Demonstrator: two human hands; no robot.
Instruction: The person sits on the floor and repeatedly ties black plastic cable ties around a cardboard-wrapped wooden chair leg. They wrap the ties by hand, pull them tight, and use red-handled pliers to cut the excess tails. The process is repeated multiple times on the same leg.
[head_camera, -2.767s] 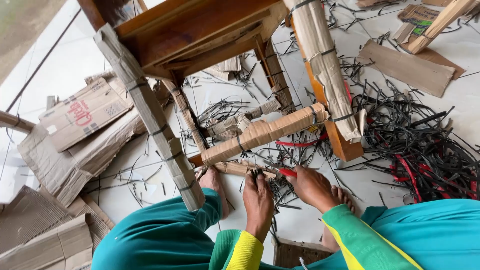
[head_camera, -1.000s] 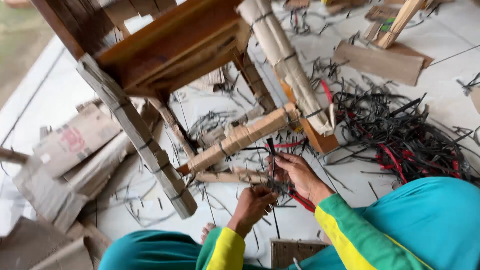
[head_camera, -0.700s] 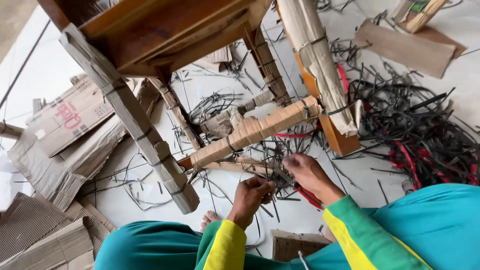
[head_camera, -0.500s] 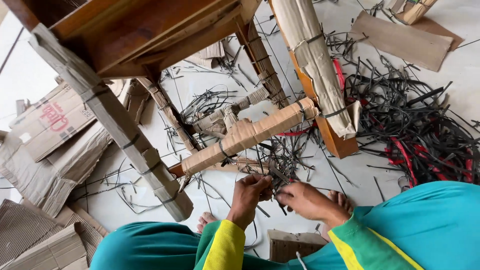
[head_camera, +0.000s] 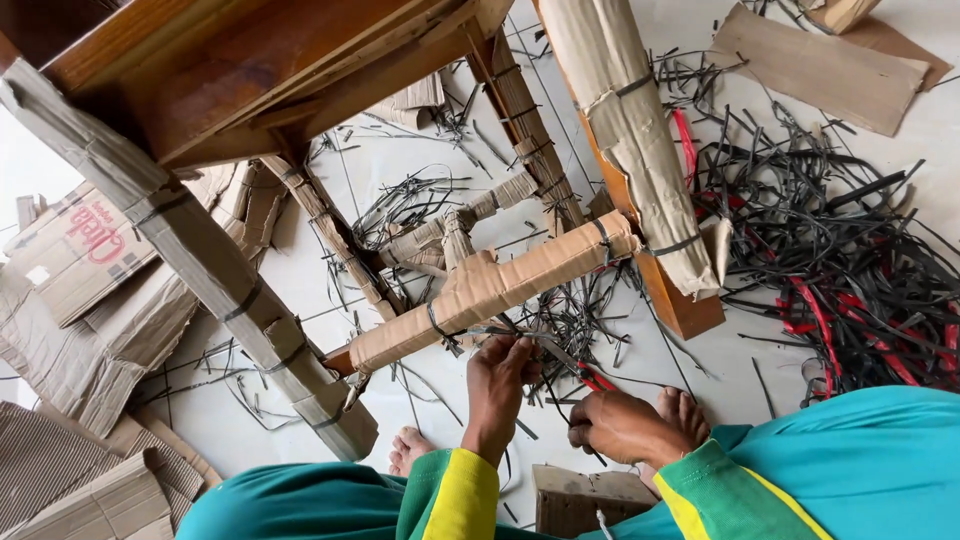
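- The right hand (head_camera: 625, 428) is low down near a bare foot (head_camera: 682, 412). It is closed around red-handled scissors (head_camera: 592, 378).
- The left hand (head_camera: 503, 362) pinches a black strap (head_camera: 440, 333) on the bar (head_camera: 490, 288) wrapped in cardboard.
- That bar is part of a wooden chair (head_camera: 270, 70), and its legs are wrapped too.
- Far right, a pile of cut straps (head_camera: 850, 260) lies on the floor.

You have one view only, from your head, looking steeply down and close. Your left hand (head_camera: 497, 372) and right hand (head_camera: 622, 427) sit near 6 o'clock, the brown cardboard-wrapped wooden chair frame (head_camera: 300, 80) fills 10 to 12 o'clock.
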